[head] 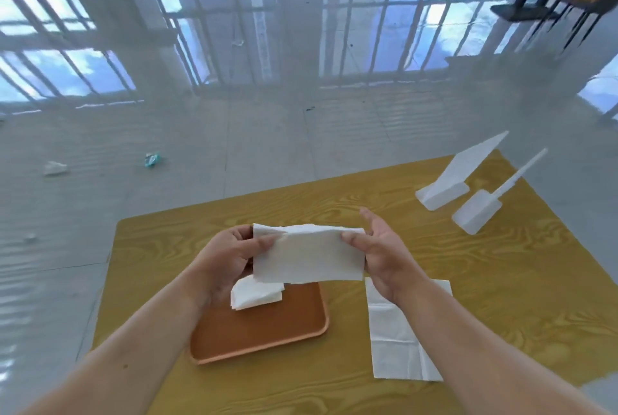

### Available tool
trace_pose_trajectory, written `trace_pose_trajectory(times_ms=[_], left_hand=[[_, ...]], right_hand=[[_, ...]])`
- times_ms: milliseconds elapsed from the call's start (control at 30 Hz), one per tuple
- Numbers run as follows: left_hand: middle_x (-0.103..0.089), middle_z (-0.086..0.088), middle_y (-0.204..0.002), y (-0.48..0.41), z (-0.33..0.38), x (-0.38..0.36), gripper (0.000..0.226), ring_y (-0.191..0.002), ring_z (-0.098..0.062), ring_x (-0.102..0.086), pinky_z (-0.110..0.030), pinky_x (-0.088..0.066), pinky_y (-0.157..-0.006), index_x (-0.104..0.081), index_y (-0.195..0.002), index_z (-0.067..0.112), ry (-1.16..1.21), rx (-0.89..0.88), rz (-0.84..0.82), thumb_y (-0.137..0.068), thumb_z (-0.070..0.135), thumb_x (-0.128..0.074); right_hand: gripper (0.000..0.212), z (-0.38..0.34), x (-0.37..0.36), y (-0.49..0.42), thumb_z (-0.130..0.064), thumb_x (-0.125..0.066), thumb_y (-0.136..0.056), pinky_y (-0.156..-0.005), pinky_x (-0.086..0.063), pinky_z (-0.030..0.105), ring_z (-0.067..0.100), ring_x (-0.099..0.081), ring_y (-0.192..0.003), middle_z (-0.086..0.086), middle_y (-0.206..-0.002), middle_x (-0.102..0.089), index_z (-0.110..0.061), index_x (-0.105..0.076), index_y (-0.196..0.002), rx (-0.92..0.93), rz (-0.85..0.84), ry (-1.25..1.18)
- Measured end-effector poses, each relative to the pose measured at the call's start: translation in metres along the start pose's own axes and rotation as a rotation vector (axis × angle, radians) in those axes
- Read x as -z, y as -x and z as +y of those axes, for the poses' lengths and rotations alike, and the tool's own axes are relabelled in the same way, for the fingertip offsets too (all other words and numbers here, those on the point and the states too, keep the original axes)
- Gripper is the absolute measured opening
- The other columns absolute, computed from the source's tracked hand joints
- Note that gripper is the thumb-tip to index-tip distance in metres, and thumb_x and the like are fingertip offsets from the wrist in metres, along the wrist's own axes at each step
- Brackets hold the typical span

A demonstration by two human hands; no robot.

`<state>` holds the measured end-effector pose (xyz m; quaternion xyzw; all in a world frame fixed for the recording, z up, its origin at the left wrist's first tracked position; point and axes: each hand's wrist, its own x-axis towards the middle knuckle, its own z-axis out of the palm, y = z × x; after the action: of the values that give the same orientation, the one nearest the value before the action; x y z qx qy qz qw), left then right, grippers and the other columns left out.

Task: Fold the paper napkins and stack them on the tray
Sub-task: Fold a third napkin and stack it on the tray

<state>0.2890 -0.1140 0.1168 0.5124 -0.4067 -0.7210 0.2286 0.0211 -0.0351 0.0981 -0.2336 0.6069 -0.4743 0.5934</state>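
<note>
A white paper napkin (307, 254), folded into a long rectangle, hangs in the air above the table. My left hand (224, 257) pinches its left end and my right hand (384, 254) pinches its right end. Below it lies an orange tray (267, 331) on the yellow wooden table (501, 281). A small stack of folded napkins (255, 296) rests in the tray's far left corner, partly hidden by my left hand. Unfolded flat napkins (401, 341) lie on the table to the right of the tray, under my right forearm.
Two white plastic stands (448, 187) (478, 214) sit at the table's far right. The table's far edge runs close behind my hands. Beyond it is a shiny tiled floor with bits of litter (152, 160) and chair legs (535, 0) at the back.
</note>
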Motion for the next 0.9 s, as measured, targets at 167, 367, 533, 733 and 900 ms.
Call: trace_pose_trajectory(times_ms=[167,367,533,733,900], left_hand=[[-0.08,-0.018,-0.112,-0.003,-0.001,0.018,0.023,-0.09,-0.025,-0.078,-0.037,-0.063,-0.07,-0.074,-0.117,0.01,-0.063,-0.061,0.119,-0.094,0.007,-0.075],[-0.082,-0.01,-0.094,-0.003,-0.003,0.017,0.047,-0.091,-0.022,-0.078,-0.033,-0.062,-0.079,-0.058,-0.13,0.025,-0.24,-0.203,0.225,-0.092,0.008,-0.079],[-0.082,0.006,-0.086,-0.006,-0.004,0.015,0.017,-0.078,-0.016,-0.074,-0.034,-0.059,-0.073,-0.076,-0.1,0.032,-0.506,-0.273,0.28,-0.09,0.019,-0.081],[-0.075,0.02,-0.079,-0.006,-0.004,0.008,0.011,-0.072,-0.002,-0.065,-0.028,-0.047,-0.065,-0.077,-0.083,0.036,-0.708,-0.325,0.335,-0.089,0.028,-0.079],[-0.061,0.023,-0.104,-0.001,0.003,-0.003,0.009,-0.108,-0.008,-0.051,-0.031,-0.036,-0.09,-0.071,-0.09,0.039,-0.931,-0.479,0.366,-0.094,0.031,-0.073]], right_hand=[[0.084,-0.01,-0.011,-0.003,-0.021,-0.078,-0.084,-0.103,-0.056,0.045,0.028,-0.069,-0.111,0.021,-0.13,-0.066,-0.03,-0.04,-0.158,0.034,-0.01,0.113],[0.053,-0.021,-0.009,0.003,-0.012,-0.074,-0.094,-0.103,-0.057,0.044,0.018,-0.073,-0.108,0.005,-0.113,-0.077,-0.026,-0.06,-0.143,0.094,-0.005,0.417],[0.017,-0.025,-0.008,0.01,-0.018,-0.073,-0.093,-0.078,-0.06,0.04,0.017,-0.072,-0.08,-0.006,-0.089,-0.078,-0.031,-0.078,-0.103,0.205,0.068,0.706],[0.019,-0.023,-0.001,0.017,-0.019,-0.07,-0.095,-0.059,-0.05,0.031,0.007,-0.058,-0.061,-0.01,-0.079,-0.073,-0.033,-0.078,-0.085,0.266,0.088,0.765],[0.005,-0.022,0.006,0.018,-0.021,-0.071,-0.089,-0.091,-0.043,0.032,0.018,-0.057,-0.115,-0.008,-0.114,-0.068,-0.023,-0.074,-0.087,0.352,0.116,1.005]])
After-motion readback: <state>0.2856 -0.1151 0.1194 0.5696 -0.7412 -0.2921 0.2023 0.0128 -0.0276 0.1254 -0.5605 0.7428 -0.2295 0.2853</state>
